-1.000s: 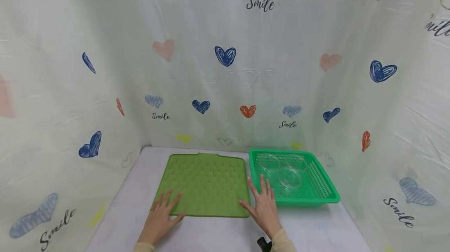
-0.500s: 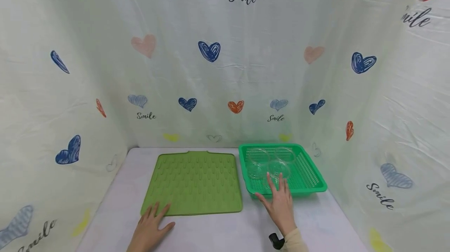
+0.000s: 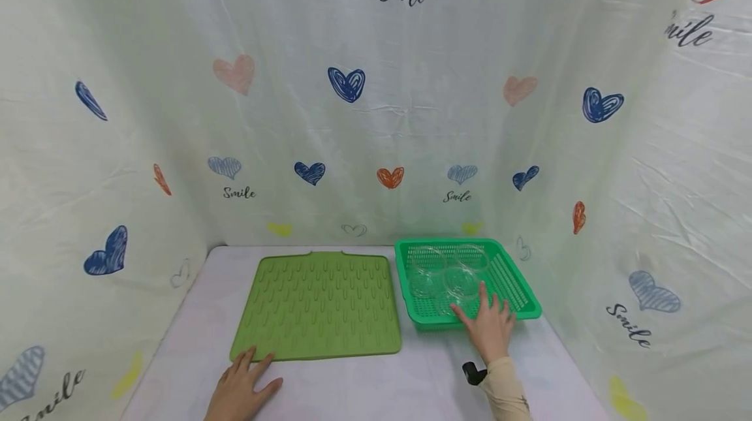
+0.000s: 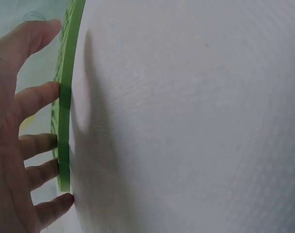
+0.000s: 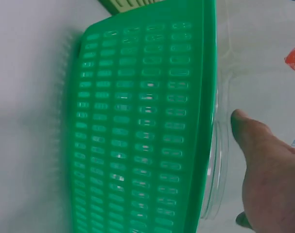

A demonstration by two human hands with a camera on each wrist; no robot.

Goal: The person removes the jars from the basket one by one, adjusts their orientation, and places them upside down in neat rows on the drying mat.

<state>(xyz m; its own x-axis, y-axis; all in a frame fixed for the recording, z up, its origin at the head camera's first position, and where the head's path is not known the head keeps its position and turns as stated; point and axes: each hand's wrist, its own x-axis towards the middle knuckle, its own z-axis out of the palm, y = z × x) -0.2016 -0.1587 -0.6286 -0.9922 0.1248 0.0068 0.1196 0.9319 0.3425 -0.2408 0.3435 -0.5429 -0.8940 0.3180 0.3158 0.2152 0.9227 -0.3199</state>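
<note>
A green rectangular mat [image 3: 317, 307] with rows of raised ridges lies flat at the left of the table. At its near left corner, my left hand [image 3: 242, 389] has spread fingers touching the mat's edge; the left wrist view shows the fingertips along the green rim [image 4: 64, 121]. To the right stands a green perforated plastic basket [image 3: 478, 326] holding several clear round bowl-like containers [image 3: 460, 282]. My right hand [image 3: 492, 331] reaches over the basket's front rim, thumb and fingers apart beside the nearest clear containers. In the right wrist view, the thumb [image 5: 251, 131] extends above the rim.
A white cloth covers the table [image 3: 352, 388]. Around its back and sides hangs a pale curtain [image 3: 411, 114] printed with hearts and lettering. A small black device [image 3: 473, 373] sits on the right wrist.
My right hand has moved from beside the mat to the right, over the basket. My left hand has drawn back toward the mat's near left corner. The head view has shifted slightly right.
</note>
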